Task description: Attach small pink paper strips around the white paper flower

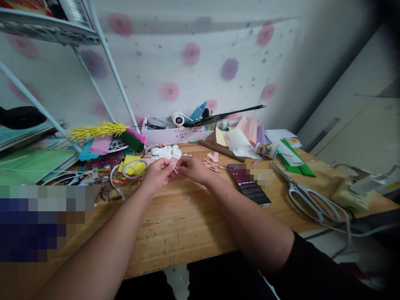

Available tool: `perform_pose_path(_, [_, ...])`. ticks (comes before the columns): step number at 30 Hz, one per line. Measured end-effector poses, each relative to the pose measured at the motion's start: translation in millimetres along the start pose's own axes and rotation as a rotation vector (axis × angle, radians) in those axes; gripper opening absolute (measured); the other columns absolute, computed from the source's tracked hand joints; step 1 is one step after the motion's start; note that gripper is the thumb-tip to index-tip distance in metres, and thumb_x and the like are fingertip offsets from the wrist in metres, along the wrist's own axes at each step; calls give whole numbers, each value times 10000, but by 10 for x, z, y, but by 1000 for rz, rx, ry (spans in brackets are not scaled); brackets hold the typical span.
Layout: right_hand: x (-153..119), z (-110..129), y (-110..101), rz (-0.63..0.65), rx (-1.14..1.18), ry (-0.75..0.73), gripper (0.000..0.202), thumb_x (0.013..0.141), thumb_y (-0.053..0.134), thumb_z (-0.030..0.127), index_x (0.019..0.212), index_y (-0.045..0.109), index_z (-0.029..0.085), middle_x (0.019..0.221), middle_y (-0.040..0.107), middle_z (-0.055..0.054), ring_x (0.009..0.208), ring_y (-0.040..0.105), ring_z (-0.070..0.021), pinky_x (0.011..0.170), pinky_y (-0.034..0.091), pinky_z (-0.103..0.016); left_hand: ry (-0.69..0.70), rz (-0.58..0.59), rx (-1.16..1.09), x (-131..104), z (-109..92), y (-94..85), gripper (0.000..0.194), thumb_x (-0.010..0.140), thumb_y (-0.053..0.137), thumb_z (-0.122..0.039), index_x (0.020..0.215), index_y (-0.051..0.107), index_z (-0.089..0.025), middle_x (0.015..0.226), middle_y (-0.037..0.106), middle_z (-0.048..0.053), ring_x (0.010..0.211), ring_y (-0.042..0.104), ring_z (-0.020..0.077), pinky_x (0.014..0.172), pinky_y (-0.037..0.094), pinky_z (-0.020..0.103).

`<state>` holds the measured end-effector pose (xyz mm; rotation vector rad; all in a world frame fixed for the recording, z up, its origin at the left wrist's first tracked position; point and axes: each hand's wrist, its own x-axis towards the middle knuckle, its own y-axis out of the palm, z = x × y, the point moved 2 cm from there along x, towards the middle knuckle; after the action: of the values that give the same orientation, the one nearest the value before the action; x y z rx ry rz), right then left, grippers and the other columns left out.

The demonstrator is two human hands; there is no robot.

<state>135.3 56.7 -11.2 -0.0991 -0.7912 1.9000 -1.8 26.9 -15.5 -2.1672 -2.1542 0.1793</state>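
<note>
Above the wooden table (181,225), my left hand (158,174) and my right hand (191,168) meet with fingertips pinched. Between them is a small pale pink-white piece (173,167), thin like paper; both hands grip it, and the fingers cover part of it. Just behind the hands lie white petal-like pieces (165,151) in a pile. Pink paper strips (215,166) are scattered to the right of my right hand. Left of my left hand sits a crumpled yellow piece (133,166) beside a loop of white cord.
A phone (248,185) and large grey-handled scissors (308,198) lie on the right. Behind stand a white box (175,135) of tools and rolled coloured papers (245,135). At left are a yellow fuzzy stem (98,130), cables and a white rack (111,62).
</note>
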Motion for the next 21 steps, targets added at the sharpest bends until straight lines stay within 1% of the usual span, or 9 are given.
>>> perform_pose_path(3, [0,-6,24,-13,24,-8,150,696,502,279,734,535,138,625,513,25,553,428,-60,510,307,-177,-3,-1,31,-7,-11,9,224,626,580,-335,745,490,-168,614,550,-22,527,535,95,472,420,208])
perform_pose_path(8, [9,-40,60,8,78,-40,170,685,519,288,775,522,144,634,487,32,563,415,-59,512,312,-172,-3,-25,5,-23,-39,17,198,620,578,-282,754,486,-169,636,563,-25,489,514,77,466,426,214])
perform_pose_path(16, [18,-52,41,-15,48,-24,142,701,493,287,734,517,152,628,513,25,548,432,-63,505,314,-176,-4,-21,-2,0,-7,1,220,622,593,-317,757,494,-173,591,541,-37,474,499,64,454,413,197])
perform_pose_path(21, [9,-57,41,-15,55,38,134,702,488,274,753,514,153,624,532,21,531,452,-64,495,321,-178,0,-14,13,-20,-37,11,271,601,619,-331,775,488,-171,562,537,-37,464,502,71,454,411,202])
